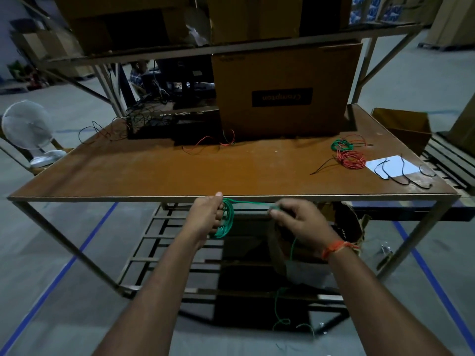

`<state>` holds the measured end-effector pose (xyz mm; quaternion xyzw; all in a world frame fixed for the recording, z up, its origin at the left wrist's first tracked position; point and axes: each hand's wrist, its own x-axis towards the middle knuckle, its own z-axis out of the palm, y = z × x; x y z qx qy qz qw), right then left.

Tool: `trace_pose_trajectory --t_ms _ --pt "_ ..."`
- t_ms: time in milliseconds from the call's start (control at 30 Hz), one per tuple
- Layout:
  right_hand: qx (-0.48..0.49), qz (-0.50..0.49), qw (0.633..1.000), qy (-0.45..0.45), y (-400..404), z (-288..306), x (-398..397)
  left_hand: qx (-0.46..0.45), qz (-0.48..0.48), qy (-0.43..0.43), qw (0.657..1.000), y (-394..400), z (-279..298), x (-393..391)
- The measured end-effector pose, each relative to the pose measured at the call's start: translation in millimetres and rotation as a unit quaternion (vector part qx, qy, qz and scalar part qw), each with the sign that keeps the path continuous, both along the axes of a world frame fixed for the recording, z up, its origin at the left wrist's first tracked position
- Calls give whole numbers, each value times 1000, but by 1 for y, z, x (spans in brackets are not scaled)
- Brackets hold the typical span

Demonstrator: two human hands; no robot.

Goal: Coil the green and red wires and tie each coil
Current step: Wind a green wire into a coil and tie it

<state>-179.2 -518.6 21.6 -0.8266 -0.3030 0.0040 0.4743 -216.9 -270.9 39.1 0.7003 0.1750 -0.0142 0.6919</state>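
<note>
Mid-winding of the green wire (226, 219) at frame centre, below the table (180, 176) edge. Left hand (208, 217) clamped round the coil; right hand (295, 222) pinching the taut strand, slack trailing to the floor. Next, probably: another loop over, keeping tension. Tied coils (347, 152) upper right.

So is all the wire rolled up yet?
Not yet. A green coil and a red coil already lie on the table. The left hand holds another green coil; the right hand feeds wire trailing on the floor. Tying comes after.
</note>
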Motion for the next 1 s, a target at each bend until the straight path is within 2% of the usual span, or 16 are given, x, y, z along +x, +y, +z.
trace_pose_trajectory --t_ms 67,100,200,267,367,467,533,567,633,700,733,767,833,933,1000 --pt "91 -84 992 4 1 -3 6 -49 -15 -4 999 -1 3 -2" --pt "90 -97 991 8 3 -7 8 -93 -12 -9 996 -2 4 -2" --pt "14 -84 996 7 9 -27 6 -242 22 -16 970 -1 5 3" --pt "-33 -80 996 10 16 -39 0 -306 54 -21 950 -1 4 5" --pt "-101 -61 992 33 26 -53 -10 -366 123 -54 921 1 2 7" --pt "-14 -133 987 86 22 -65 -18 -406 182 -99 890 10 2 9" --pt "28 -212 975 54 15 -65 -22 -416 204 -119 878 16 1 9" --pt "2 -230 973 24 14 -64 -22 -416 213 -124 876 17 0 9" --pt "-100 -167 981 -4 17 -57 -22 -404 223 -131 877 14 -2 8" --pt "-202 -17 979 8 26 -40 -25 -365 220 -136 895 7 -2 5" --pt "-229 48 972 3 31 -31 -28 -314 215 -136 915 3 -3 4" --pt "-226 94 969 -12 35 -20 -31 -247 208 -136 937 -1 -5 2" --pt "-159 127 978 -34 39 1 -37 -122 171 -141 967 -8 -7 -4" --pt "-64 111 990 -58 42 26 -40 8 74 -155 985 -17 -10 -15" --pt "-22 75 994 -73 44 33 -36 65 26 -145 987 -23 -9 -22"
